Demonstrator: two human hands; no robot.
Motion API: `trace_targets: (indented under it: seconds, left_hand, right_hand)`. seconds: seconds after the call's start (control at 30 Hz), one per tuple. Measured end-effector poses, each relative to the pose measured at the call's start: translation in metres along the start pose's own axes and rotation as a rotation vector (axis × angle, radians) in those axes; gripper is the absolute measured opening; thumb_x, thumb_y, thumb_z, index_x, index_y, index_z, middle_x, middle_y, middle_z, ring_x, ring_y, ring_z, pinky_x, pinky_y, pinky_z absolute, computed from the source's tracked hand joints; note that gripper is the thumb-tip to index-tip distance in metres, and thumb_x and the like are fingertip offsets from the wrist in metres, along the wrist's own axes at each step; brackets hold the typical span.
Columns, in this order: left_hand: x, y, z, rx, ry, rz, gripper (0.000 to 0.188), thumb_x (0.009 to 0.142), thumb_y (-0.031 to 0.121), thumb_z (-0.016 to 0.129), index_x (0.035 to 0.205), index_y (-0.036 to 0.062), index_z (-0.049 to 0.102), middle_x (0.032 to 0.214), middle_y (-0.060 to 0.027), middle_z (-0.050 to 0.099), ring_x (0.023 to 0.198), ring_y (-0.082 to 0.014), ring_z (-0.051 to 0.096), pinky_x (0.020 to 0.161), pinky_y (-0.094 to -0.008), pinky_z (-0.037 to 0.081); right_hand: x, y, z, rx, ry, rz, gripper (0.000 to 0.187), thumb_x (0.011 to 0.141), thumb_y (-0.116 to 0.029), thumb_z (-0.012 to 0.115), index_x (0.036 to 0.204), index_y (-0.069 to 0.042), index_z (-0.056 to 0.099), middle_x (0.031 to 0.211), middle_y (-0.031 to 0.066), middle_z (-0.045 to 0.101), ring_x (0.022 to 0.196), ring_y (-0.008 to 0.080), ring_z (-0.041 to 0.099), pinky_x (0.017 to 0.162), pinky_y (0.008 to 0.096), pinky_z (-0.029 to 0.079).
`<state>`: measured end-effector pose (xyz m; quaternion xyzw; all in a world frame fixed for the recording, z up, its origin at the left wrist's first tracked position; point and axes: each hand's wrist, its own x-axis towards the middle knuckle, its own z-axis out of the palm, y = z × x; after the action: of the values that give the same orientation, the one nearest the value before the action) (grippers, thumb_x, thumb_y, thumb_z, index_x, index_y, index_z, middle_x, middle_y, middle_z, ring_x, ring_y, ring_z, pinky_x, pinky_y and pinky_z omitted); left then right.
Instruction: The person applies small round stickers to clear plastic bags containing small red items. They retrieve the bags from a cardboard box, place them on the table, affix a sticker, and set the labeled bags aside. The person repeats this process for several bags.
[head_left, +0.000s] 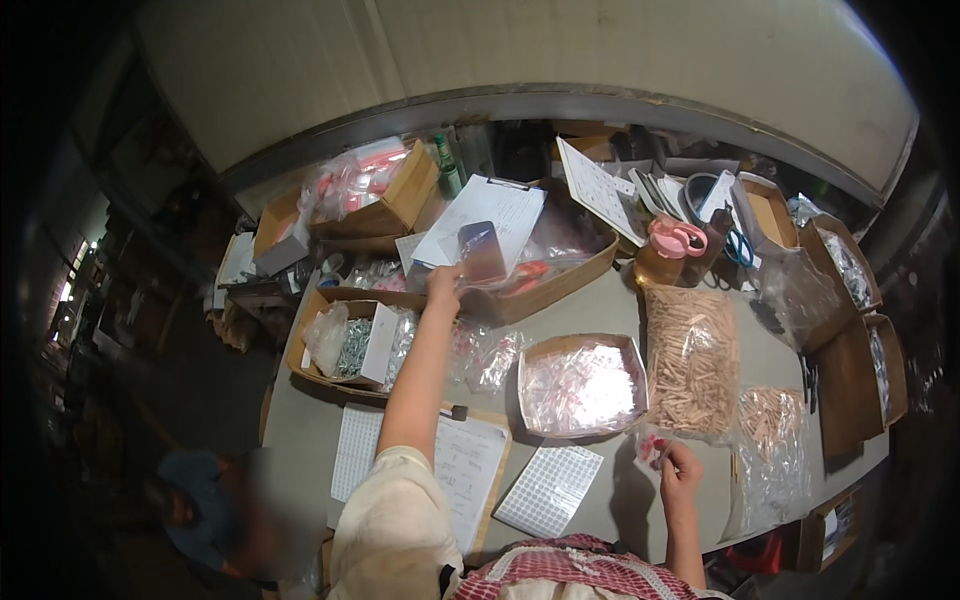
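My left hand (443,284) reaches far across the table, its fingers curled at the lower left corner of a dark smartphone (483,252). The phone rests over white papers on a clipboard (515,205); what those fingers hold, if anything, is hidden. Near the front edge, my right hand (681,471) pinches a small clear plastic bag (650,449) with pinkish-red bits inside. Just beyond that bag stands an open cardboard box (579,431) filled with small clear packets (585,385). A large clear bag of tan wooden pegs or dowels (692,360) lies to its right.
A smaller peg bag (772,425) lies at right. On the left, a carton (298,345) holds metal screws (353,348). A dotted sheet (549,490) and a clipboard (477,465) lie in front. A pink-lidded bottle (660,255) and blue-handled scissors (739,247) stand behind. Another person (205,510) is at lower left.
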<state>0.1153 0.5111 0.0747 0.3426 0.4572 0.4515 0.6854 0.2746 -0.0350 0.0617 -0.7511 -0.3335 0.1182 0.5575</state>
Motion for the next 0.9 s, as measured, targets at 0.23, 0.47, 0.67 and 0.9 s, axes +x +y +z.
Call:
trace_targets:
  seconds: [0.23,0.47,0.67,0.9]
  left_hand:
    - [-0.026,0.013,-0.003,0.095,-0.124,0.113,0.011,0.088,0.002,0.066,0.082,0.0018,0.058,0.084,-0.0119,0.065,0.075,-0.0252,0.067,0.066,-0.0411,0.061]
    - [-0.122,-0.029,0.034,-0.116,-0.101,0.029,0.015,0.092,0.008,0.068,0.087,0.0071,0.054,0.089,-0.0061,0.062,0.088,-0.0218,0.065,0.079,-0.0457,0.062]
    - [-0.107,-0.085,0.045,-0.204,0.061,0.295,0.022,0.088,0.002,0.071,0.077,0.0084,0.054,0.078,0.002,0.055,0.076,-0.0109,0.05,0.073,-0.0267,0.041]
    - [-0.028,-0.048,-0.001,-0.192,0.104,0.31,0.011,0.09,0.011,0.07,0.087,0.0061,0.06,0.084,-0.0043,0.065,0.072,-0.0147,0.062,0.061,-0.0277,0.049]
  right_hand:
    - [0.001,-0.017,-0.002,-0.055,-0.043,-0.045,0.03,0.083,0.01,0.049,0.101,0.007,0.073,0.084,0.0095,0.071,0.072,0.0155,0.068,0.066,0.0288,0.056]
    - [0.072,-0.032,0.029,0.126,-0.134,-0.042,0.027,0.084,0.005,0.053,0.102,0.005,0.073,0.08,0.011,0.07,0.072,0.0148,0.066,0.067,0.0295,0.053]
    - [0.234,-0.075,0.086,0.124,-0.47,-0.027,0.03,0.081,-0.003,0.05,0.1,0.001,0.073,0.072,0.0083,0.067,0.068,0.014,0.063,0.063,0.0301,0.051]
    - [0.35,-0.094,0.154,-0.418,-0.552,-0.251,0.028,0.087,-0.002,0.048,0.106,-0.003,0.069,0.068,0.0106,0.064,0.053,0.0195,0.066,0.051,0.0329,0.053]
